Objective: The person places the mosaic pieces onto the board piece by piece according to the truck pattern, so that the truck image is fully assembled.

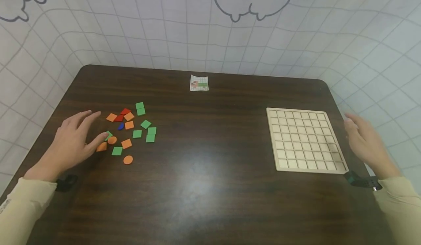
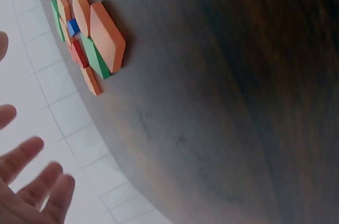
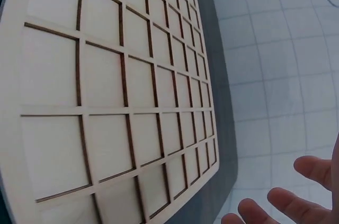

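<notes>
My left hand point(image 1: 73, 139) hovers at the left of the table, fingers spread, beside a loose group of small flat tiles. Among them are green squares point(image 1: 137, 134), orange squares point(image 1: 126, 143), orange discs point(image 1: 128, 160), red pieces point(image 1: 125, 111) and a blue piece point(image 1: 121, 126). In the left wrist view its fingers point(image 2: 45, 181) are apart and hold nothing. A pale wooden grid board point(image 1: 273, 139) lies at the table's right. Just past the board's right edge is my right hand point(image 1: 366, 142), holding nothing; the right wrist view shows its fingers point(image 3: 296, 205) loosely extended.
A small printed card point(image 1: 199, 83) with a coloured grid pattern lies near the far edge of the dark wooden table point(image 1: 204, 157). White grid-patterned curtain point(image 1: 184, 29) surrounds the far side and both sides. Each wrist wears a black strap point(image 1: 363, 182).
</notes>
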### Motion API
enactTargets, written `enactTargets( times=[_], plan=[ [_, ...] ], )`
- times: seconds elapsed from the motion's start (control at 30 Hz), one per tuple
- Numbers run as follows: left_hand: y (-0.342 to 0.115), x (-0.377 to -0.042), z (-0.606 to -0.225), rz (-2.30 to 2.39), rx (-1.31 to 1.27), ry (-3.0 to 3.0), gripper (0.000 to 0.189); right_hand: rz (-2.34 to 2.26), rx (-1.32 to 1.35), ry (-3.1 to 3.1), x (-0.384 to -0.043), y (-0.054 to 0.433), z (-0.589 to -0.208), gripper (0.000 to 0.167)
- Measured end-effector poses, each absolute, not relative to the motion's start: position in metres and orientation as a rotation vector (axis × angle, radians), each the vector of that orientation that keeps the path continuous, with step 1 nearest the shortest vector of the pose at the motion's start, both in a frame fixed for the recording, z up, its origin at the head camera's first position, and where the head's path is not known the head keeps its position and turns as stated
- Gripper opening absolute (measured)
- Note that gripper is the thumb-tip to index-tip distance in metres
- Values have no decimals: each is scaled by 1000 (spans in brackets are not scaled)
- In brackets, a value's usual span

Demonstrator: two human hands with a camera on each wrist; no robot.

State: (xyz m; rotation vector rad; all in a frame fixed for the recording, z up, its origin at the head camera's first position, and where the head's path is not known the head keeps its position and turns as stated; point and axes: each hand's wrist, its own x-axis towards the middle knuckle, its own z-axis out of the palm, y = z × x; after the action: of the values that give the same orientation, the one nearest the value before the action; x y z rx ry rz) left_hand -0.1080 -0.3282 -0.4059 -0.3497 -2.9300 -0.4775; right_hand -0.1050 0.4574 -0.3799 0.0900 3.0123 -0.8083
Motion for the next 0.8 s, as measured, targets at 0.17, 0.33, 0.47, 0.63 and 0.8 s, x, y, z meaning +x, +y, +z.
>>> enactTargets(
  times=[0.17,0.33,0.47,0.63,0.8],
  plan=[
    [-325,-107,-412,-643,-405,-2900,67,-874,225,2943,-97,464,-389,68],
    [-314,-106,-409,-755,-386,-2926,67,-924,289,2858,-87,467,-399,72],
    [-303,-107,-408,-784,-419,-2915,61,-850,318,2912,-83,469,-409,73],
    [-292,-110,-411,-779,-496,-2904,49,-818,378,2921,-81,469,-419,74],
    [-286,-112,-412,-781,-529,-2994,52,-817,391,2916,-79,468,-423,73]
  ],
)
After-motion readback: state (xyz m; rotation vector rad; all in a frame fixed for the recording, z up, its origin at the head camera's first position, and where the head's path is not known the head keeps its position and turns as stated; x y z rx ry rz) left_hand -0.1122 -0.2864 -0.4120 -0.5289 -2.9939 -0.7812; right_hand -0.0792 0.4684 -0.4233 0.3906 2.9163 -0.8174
